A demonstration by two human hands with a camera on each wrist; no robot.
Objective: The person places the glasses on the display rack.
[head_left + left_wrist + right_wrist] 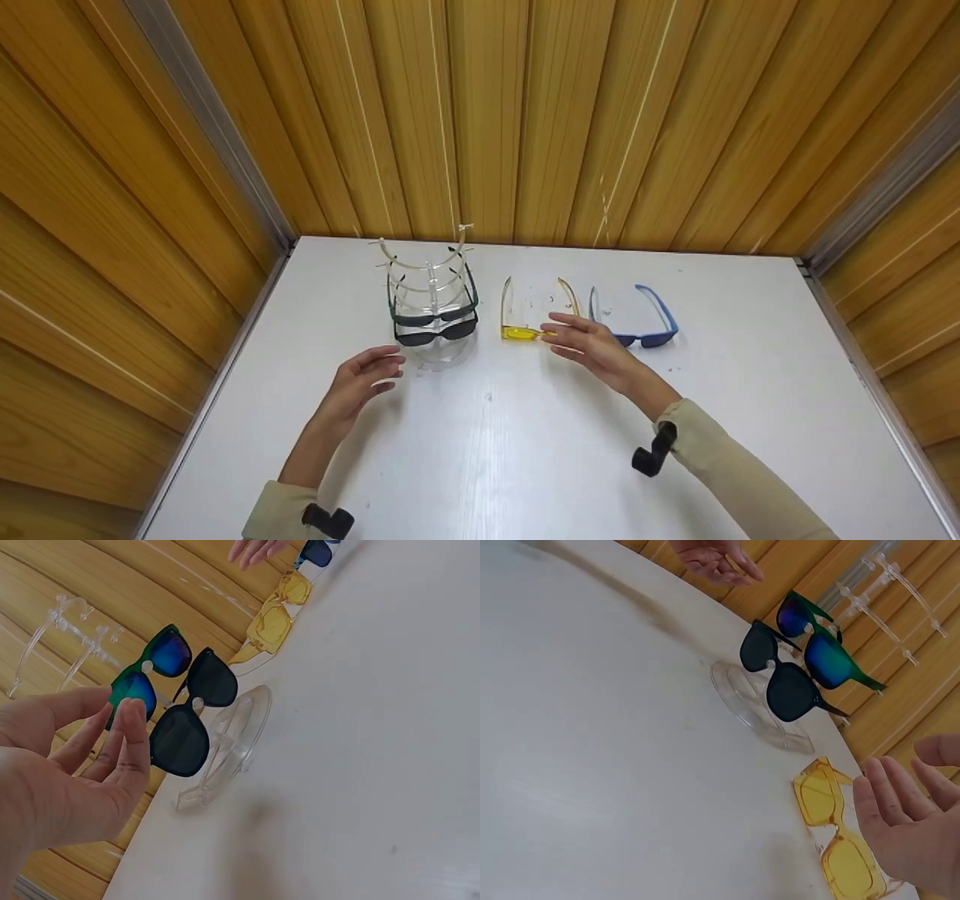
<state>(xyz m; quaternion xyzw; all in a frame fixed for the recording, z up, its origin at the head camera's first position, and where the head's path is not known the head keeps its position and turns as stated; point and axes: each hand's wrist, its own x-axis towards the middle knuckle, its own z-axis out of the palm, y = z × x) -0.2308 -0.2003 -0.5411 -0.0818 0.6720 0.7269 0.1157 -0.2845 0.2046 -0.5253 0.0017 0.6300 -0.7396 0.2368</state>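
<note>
We see the yellow glasses (520, 334) lying on the tabletop (480, 457), partly hidden behind our right grip (589, 349), its fingers loosely extended; whether they touch, we cannot tell. Our left grip (361, 384), also relaxed, hovers near the clear stand (433, 286) bearing sunglasses (416, 340).

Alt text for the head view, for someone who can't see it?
Left hand beside a clear stand holding two pairs of dark sunglasses, right hand partly hiding yellow glasses, both hands empty above a white table; blue sunglasses lie farther right.
</note>
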